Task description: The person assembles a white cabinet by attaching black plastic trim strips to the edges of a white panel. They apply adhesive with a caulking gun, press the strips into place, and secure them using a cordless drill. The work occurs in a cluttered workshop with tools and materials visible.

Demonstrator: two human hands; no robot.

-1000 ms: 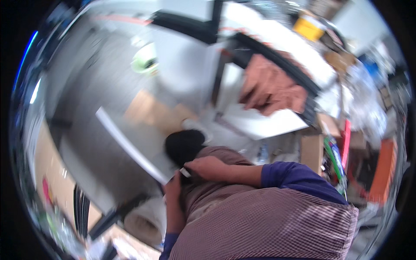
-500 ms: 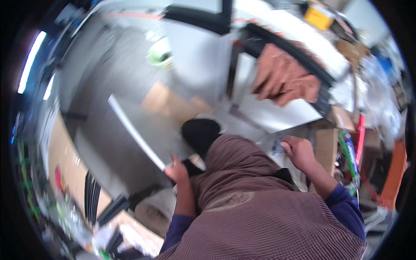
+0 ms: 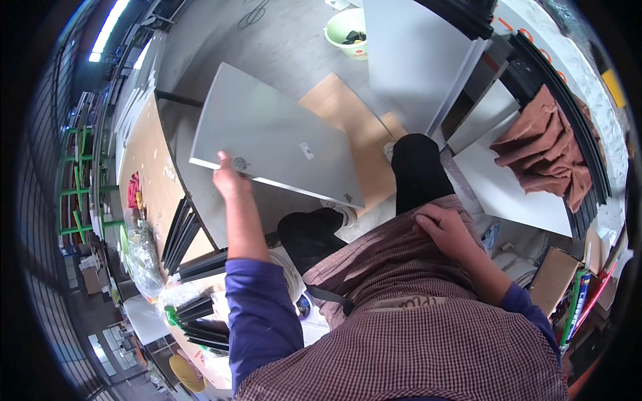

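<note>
The left hand (image 3: 229, 179) holds one large grey panel (image 3: 277, 142) by its near corner edge, the grip pinching the board with the thumb on top and the fingers tucked underneath, out of sight. The panel hangs tilted in the air above the grey floor (image 3: 281, 47), between the long brown surface (image 3: 144, 157) on the left and the person's dark trouser legs (image 3: 414, 170). It looks thin, flat and rigid, with a smooth coated face that is probably somewhat slippery; held at a single corner it likely wants to swing and twist, so a hold at the middle of a long edge, or one hand on each side, would steady it better. Two small fittings show on its face and one more near its far corner. The right hand (image 3: 449, 230) rests palm-down on the checked apron (image 3: 408, 314) at the thigh, its fingers loosely curled and holding nothing. On the floor beyond lies one tan board (image 3: 348, 117), partly under the grey one. A second grey-white panel (image 3: 414, 57) leans upright further off, with two white boards (image 3: 508, 180) beside it, one carrying a crumpled brown cloth (image 3: 552, 150). One pale green bowl (image 3: 348, 30) sits on the floor at the top. A bundle of dark strips (image 3: 200, 260) lies by the surface's edge.
</note>
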